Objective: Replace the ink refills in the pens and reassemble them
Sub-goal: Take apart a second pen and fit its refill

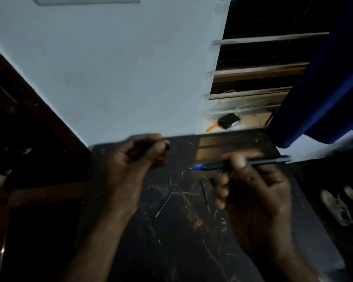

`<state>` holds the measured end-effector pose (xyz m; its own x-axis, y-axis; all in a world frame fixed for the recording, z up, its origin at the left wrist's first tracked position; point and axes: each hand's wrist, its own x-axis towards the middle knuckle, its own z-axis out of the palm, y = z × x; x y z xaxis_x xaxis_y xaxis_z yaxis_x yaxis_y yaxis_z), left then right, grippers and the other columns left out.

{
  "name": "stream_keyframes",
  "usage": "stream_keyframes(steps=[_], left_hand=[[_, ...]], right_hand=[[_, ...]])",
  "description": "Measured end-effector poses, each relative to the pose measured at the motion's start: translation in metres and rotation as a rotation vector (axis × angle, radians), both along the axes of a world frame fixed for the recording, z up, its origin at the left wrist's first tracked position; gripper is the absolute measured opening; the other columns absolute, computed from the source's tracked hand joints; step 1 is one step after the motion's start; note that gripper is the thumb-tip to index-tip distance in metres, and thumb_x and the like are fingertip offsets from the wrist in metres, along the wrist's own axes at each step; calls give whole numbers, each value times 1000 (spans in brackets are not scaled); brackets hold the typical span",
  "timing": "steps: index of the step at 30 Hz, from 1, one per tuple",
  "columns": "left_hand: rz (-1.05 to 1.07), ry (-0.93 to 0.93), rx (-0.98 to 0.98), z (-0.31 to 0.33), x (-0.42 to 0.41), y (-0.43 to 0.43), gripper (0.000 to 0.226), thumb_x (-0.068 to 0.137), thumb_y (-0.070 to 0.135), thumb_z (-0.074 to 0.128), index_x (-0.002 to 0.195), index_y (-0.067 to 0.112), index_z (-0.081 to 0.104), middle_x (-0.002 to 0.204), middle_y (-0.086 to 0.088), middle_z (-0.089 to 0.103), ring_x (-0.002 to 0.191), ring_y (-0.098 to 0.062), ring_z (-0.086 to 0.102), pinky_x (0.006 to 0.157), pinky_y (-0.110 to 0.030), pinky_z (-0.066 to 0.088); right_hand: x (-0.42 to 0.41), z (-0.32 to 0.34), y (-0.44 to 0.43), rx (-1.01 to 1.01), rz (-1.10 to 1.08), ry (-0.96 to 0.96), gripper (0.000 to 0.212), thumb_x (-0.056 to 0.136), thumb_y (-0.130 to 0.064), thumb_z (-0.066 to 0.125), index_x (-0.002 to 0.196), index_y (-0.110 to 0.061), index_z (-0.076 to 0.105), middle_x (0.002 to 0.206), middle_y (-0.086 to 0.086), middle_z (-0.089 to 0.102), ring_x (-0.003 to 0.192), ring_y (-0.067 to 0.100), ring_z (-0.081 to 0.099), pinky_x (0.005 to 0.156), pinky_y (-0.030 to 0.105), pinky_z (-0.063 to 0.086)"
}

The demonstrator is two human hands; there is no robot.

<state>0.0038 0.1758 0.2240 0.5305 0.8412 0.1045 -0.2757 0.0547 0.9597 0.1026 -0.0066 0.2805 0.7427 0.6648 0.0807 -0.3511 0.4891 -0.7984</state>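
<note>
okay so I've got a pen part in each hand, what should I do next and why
Probably bring the dark piece in the left hand to the blue end of the pen barrel in the right hand and join them: the two are held apart above the table.

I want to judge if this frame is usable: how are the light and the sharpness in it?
Head view: dim light overall, with the dark table nearly swallowing the thin refills; a pale reflection sits on its far part; motion blur smears the left hand and the pen in the right hand; wide-angle distortion bends the wall and window edges.
</note>
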Motion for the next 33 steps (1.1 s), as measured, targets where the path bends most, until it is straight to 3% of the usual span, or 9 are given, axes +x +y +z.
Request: stream_keyframes(steps=[3,6,10,14,17,20,25,28,33], left_hand=[[51,97,-149,-60,9,5,22,85,0,75,102,15,75,93,-3,81,83,-13,76,71,-25,60],[47,338,-75,-135,5,21,25,86,-6,76,107,7,76,97,-5,82,91,-16,77,75,-24,60],[-31,592,22,-202,2,40,26,82,-13,77,103,3,75,88,4,78,89,-19,75,78,-21,60],[-69,781,116,-248,-3,67,36,81,-8,80,89,26,69,89,6,73,86,-19,72,87,-38,61],[-100,900,271,-270,-6,76,33,79,-1,83,88,27,69,88,5,74,86,-18,73,87,-38,61],[-118,980,388,-281,-8,80,20,79,6,85,90,18,73,88,-1,75,84,-19,71,80,-38,60],[-34,1069,667,-288,-16,82,25,70,22,90,81,25,68,92,3,69,89,-21,63,77,-38,52],[-13,1031,659,-290,-17,85,24,71,22,89,81,24,68,97,4,67,92,-21,64,80,-37,53],[-3,1018,658,-291,-20,88,20,75,25,87,88,23,72,103,4,68,97,-19,66,84,-40,56]], right_hand=[[-4,-17,8,-19,29,89,29,77,-23,81,91,-2,69,66,13,61,51,18,57,42,28,46],[-1,-28,5,-84,49,130,29,75,-25,82,89,-3,70,67,13,60,52,19,56,42,29,45],[5,-38,-2,-170,57,195,39,70,-28,87,90,-1,68,67,13,59,52,19,55,42,28,44],[6,-46,-1,-206,74,202,38,68,-29,88,86,-3,67,66,13,59,51,18,55,41,27,44],[3,-54,-1,-227,86,241,43,67,-27,89,92,0,66,67,15,59,51,20,56,42,28,45],[4,-61,-3,-253,80,238,28,76,-19,80,91,-1,65,67,16,58,51,21,56,42,29,46],[9,-63,-6,-298,90,223,21,78,-18,74,90,-3,65,69,16,58,53,22,55,43,30,45],[8,-63,-4,-305,92,226,29,75,-21,81,91,-2,65,68,16,58,53,22,55,44,29,45],[2,-63,1,-305,112,233,25,77,-19,75,91,-2,64,68,16,59,52,21,56,42,29,46]])
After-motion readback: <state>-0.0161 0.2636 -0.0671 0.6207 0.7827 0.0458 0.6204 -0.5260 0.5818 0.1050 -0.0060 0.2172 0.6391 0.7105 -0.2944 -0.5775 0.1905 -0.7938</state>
